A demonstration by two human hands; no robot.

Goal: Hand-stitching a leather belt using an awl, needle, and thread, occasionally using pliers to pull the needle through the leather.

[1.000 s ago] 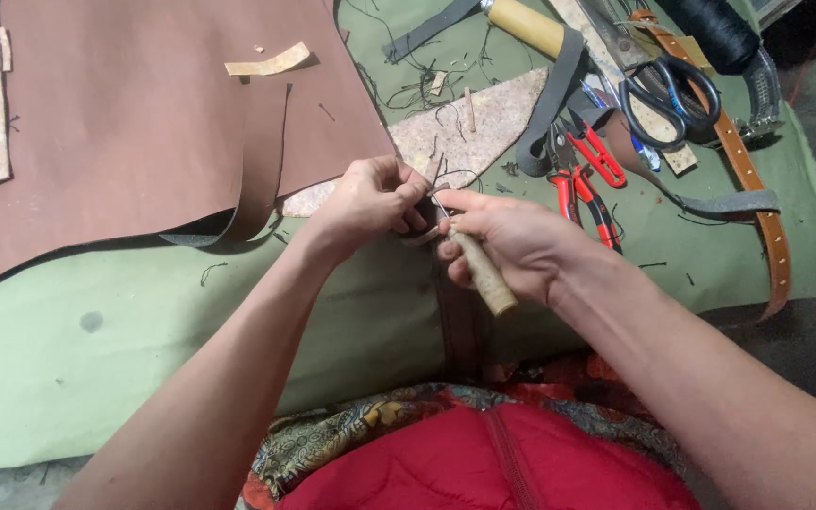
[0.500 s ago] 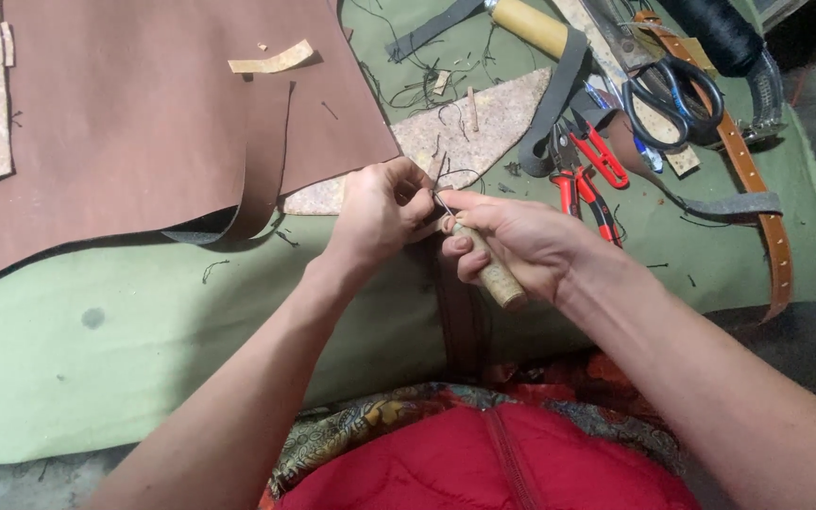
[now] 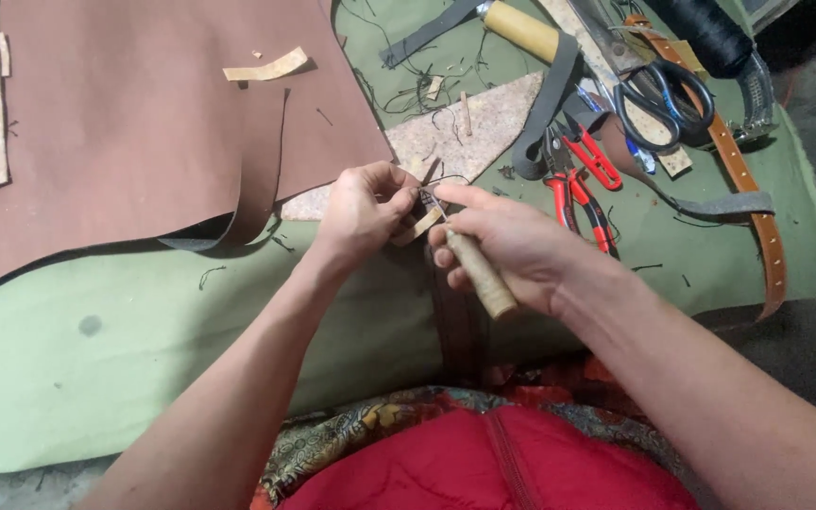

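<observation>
right hand [image 3: 512, 247] clamped on wooden-handled awl [image 3: 477, 271], tip at small tan leather piece [image 3: 424, 225]. left hand [image 3: 363, 213] pinches piece shut, steadying it w/ fingers over green cloth-covered bench [image 3: 144, 349]. red-handled pliers [image 3: 578, 184] nearby.

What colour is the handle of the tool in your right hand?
Pale tan wood; the tool handle shows best in the head view, gripped by the right hand.
</observation>
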